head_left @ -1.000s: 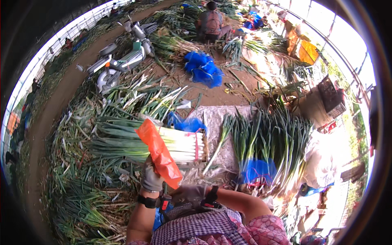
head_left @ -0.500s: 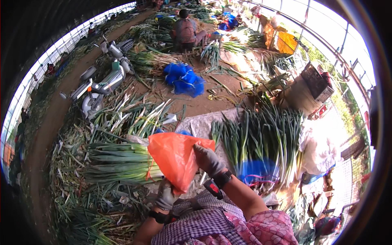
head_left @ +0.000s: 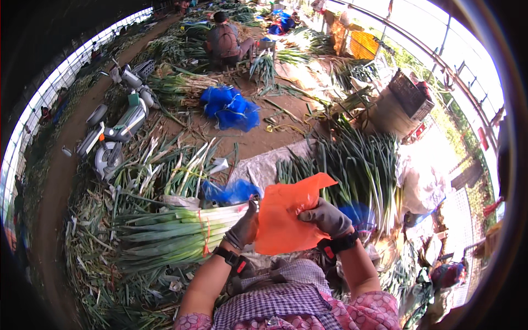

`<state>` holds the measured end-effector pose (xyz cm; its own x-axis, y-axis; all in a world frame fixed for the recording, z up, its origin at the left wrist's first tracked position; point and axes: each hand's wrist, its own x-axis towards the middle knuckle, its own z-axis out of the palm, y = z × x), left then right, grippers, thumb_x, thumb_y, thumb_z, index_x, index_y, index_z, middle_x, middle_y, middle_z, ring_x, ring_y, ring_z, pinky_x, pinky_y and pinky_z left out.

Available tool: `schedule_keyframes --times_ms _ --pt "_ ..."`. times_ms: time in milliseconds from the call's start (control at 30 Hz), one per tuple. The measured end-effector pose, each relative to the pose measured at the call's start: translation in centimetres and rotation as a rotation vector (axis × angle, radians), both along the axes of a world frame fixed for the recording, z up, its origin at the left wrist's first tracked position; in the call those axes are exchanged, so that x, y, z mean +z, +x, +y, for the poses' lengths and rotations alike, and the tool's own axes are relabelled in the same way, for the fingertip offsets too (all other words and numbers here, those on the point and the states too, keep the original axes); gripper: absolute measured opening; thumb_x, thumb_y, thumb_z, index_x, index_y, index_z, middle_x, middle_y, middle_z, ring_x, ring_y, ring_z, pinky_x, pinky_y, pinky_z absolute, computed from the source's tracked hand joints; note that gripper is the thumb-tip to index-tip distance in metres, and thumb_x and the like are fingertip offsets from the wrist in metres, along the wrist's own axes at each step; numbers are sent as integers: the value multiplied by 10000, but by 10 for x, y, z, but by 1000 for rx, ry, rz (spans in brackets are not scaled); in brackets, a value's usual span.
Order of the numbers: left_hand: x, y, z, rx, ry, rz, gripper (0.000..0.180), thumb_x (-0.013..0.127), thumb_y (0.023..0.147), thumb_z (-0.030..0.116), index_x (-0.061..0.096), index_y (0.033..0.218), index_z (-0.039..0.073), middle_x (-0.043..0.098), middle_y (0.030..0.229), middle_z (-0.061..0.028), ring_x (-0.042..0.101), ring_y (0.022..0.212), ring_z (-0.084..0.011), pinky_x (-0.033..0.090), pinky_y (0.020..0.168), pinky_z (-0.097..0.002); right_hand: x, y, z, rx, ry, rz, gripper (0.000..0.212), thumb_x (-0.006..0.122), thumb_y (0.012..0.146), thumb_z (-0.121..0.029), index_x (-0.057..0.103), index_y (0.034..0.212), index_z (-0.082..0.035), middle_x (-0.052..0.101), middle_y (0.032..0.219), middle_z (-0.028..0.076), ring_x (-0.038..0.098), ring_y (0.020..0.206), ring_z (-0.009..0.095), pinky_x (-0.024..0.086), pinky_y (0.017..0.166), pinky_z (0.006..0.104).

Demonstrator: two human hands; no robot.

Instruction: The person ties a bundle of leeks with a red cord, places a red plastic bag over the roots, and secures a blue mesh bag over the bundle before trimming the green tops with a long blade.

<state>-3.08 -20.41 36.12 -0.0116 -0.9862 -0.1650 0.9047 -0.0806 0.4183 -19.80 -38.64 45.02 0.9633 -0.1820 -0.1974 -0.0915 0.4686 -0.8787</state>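
An orange plastic bag [head_left: 286, 212] is stretched between my two gloved hands in front of my lap. My left hand [head_left: 245, 226] grips its left edge, thumb up. On the bag's right side, my right hand [head_left: 328, 216] is closed on the plastic, thumb across its face. To the left lies a large bundle of leeks [head_left: 165, 234], tied with a red string [head_left: 205, 228]. Beyond the bag on the right, many loose leeks [head_left: 357, 165] lie side by side, partly hidden by it.
Blue netting lies in a heap [head_left: 231, 107] on the soil ahead, with a smaller blue piece [head_left: 234, 191] behind the bundle. A parked scooter [head_left: 124, 124] stands at the left. Farther off, a person [head_left: 224, 41] sits among leeks. A crate [head_left: 410, 93] is at the right.
The orange bag has moved right, away from over the bundle's end, and is turned flatter. Both hands moved right with it, the left rising. The view has shifted slightly.
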Motion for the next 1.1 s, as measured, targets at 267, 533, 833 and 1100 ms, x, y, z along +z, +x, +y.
schedule_keyframes --times_ms 267,533,833,1100 --pt "12 11 -5 295 259 -334 285 616 860 18 596 1144 14 629 1111 -81 615 995 -173 499 891 -303 -16 -16 14 -255 -230 417 231 660 833 -85 658 1042 13 670 902 30 622 806 80 490 762 226" --pt "-3 21 4 262 158 -329 402 588 847 -39 514 1240 0 585 1213 -100 588 1079 -194 491 929 -321 -30 -23 26 -440 91 268 244 619 884 -106 605 1094 17 651 915 16 622 801 81 506 740 215" --pt "-4 11 25 319 168 -474 514 596 837 -32 472 1326 67 606 1186 -54 599 1047 -164 514 865 -307 -35 -32 30 -457 -20 252 178 634 852 -125 611 1000 -30 664 874 32 656 752 129 513 663 227" --pt "-6 -43 17 503 396 -899 191 650 876 101 559 1016 10 555 850 15 509 711 -74 456 672 -208 -37 -33 43 -455 -112 238 339 679 825 -141 594 1111 20 654 862 46 634 729 124 502 654 262"
